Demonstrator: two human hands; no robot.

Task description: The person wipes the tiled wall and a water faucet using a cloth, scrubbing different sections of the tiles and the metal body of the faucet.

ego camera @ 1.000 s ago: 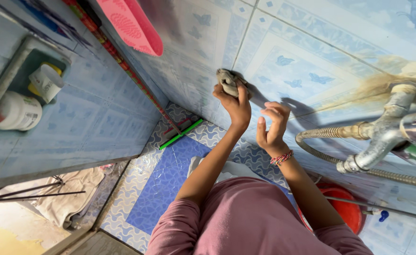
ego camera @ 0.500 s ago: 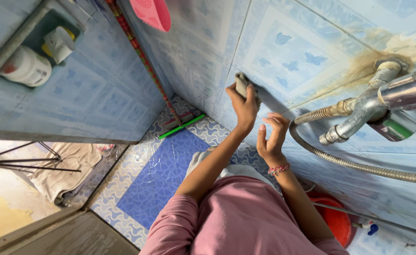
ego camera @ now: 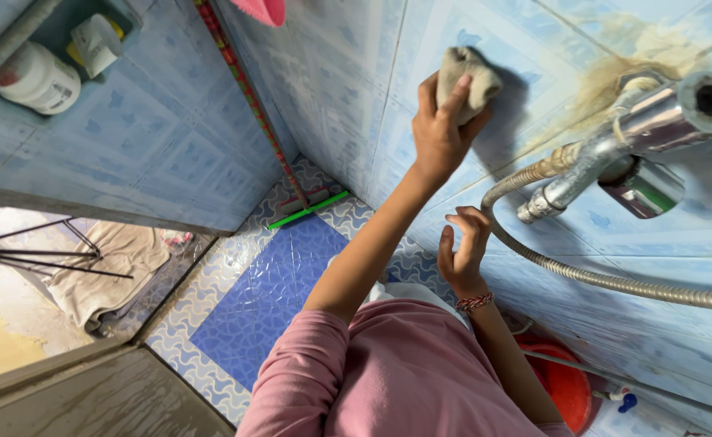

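We see the left hand point(ego camera: 439, 133) closed around a grey-brown cloth point(ego camera: 465, 74), pressing it flat against the blue tiled wall point(ego camera: 348, 73); a second ago that hand held the cloth lower on the wall, nearer the floor corner, and it has since climbed to a tile level with the chrome tap point(ego camera: 651, 121); we judge that the wiping has moved upward, toward the brownish stain point(ego camera: 615, 69) spread on the tiles just behind the tap, though the cloth is not yet touching it. The right hand point(ego camera: 463, 251) is open and empty, fingers loosely curled, hovering near the wall just beside the metal shower hose point(ego camera: 615, 283) without gripping it; it has stayed close under the left hand as that one rose.

Lower down, a long red-handled squeegee with a green blade point(ego camera: 307, 209) leans in the corner and rests on the patterned floor point(ego camera: 259, 299); a red bucket point(ego camera: 566, 380) sits by the wall, partly hidden behind the right arm; a recessed shelf point(ego camera: 133, 24) at the upper left holds a white bottle point(ego camera: 36, 78) and a smaller container; a pale towel point(ego camera: 101, 271) lies heaped beyond the doorway.
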